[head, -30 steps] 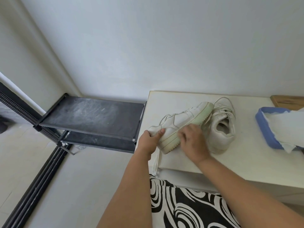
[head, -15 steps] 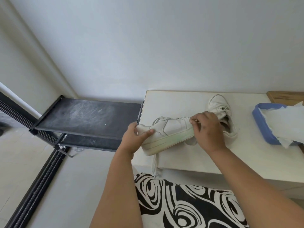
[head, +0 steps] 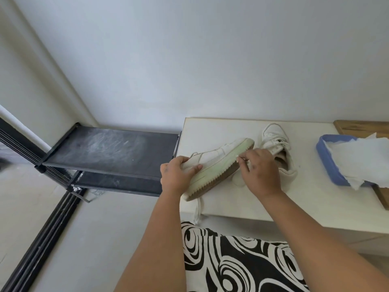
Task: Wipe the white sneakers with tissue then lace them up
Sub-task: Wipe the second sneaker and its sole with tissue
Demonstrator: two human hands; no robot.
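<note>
Left hand (head: 175,175): grips the toe of a white leather sneaker (head: 214,163). Shoe now tipped sole-outward, where half a second ago it sat flatter. Right hand (head: 260,171): pinches a white tissue wad (head: 248,163) against the sole edge; wiping apparently underway. Beyond right hand: second white sneaker (head: 275,142) on the white table (head: 231,199), lacing not yet begun. Further right: blue tissue tray (head: 330,167).

At the left of the frame we see a black two-tier rack (head: 109,151) beside the white table (head: 315,207). A wooden board (head: 362,126) lies at the right edge, black-and-white swirled fabric (head: 237,264) at the bottom.
</note>
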